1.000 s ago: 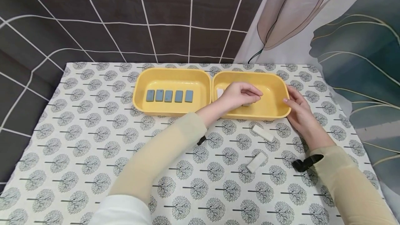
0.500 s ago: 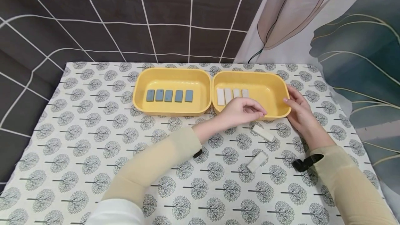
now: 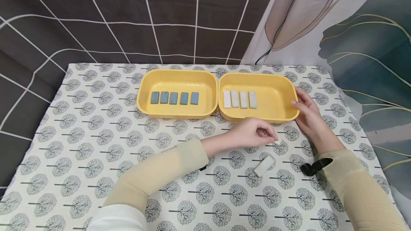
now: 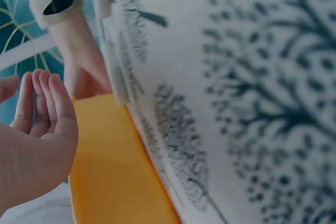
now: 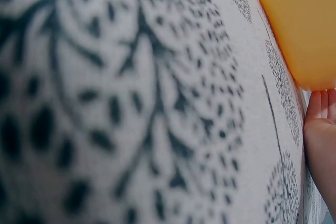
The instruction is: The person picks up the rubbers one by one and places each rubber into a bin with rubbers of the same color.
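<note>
My left hand hovers just in front of the right yellow box, over a white oblong block that it mostly hides in the head view. In the left wrist view its thumb stands apart from its fingers, and that white block lies beyond them on the cloth. My right hand holds the right yellow box at its right end, thumb over the rim and fingers outside. Inside that box, several white blocks stand in a row toward its left side. Another white block lies nearer me on the cloth.
A second yellow box adjoins the right one on its left, with a row of several shorter blue blocks inside. A tree-print cloth covers the table. Behind are a dark checked curtain and a leaf-patterned one.
My left hand has drawn back from inside the right box toward me, down to the loose white block, uncovering the row of white blocks. My right hand has stayed on the box.
</note>
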Tool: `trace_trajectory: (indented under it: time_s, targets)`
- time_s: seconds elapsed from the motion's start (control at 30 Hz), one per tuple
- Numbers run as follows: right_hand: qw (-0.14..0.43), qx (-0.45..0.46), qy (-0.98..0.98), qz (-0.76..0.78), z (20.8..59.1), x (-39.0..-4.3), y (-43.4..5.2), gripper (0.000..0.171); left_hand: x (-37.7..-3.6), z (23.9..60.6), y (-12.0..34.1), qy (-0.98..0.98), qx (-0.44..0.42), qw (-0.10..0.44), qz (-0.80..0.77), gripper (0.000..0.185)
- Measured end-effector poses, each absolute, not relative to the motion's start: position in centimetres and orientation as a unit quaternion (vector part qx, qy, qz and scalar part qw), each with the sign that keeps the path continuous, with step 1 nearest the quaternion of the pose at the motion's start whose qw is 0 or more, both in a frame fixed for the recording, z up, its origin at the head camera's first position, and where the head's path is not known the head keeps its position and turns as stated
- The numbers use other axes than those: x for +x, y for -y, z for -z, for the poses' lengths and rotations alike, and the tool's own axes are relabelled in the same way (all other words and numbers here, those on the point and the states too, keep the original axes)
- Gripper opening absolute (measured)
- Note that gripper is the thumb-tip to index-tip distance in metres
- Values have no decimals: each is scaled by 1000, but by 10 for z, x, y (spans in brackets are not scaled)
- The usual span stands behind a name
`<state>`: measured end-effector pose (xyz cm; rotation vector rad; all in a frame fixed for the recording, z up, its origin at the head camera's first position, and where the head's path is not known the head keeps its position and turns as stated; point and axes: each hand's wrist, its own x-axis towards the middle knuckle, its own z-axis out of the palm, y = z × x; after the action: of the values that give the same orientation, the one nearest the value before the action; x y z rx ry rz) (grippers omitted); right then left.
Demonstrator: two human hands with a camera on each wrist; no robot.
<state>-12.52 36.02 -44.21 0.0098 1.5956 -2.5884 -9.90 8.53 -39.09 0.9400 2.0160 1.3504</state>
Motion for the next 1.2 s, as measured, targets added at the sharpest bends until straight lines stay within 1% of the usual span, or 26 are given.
trace_trajectory:
  time_s: [0.17, 0.27, 0.5, 0.93, 1.2]
  targets:
    - [52, 4, -519, 853, 442, -125, -360, 51, -95, 398, -90, -768, 384, 275, -433, 11]
    - [53, 5, -519, 853, 441, -126, -360, 52, -93, 401, -93, -764, 394, 290, -420, 12]
    - [53, 6, -516, 855, 441, -125, -360, 52, -90, 406, -100, -759, 420, 305, -393, 11]
    - [52, 3, -510, 858, 442, -125, -360, 51, -89, 411, -105, -768, 465, 304, -319, 14]
    - [52, -3, -516, 855, 441, -125, -360, 51, -91, 413, -106, -770, 488, 302, -280, 21]
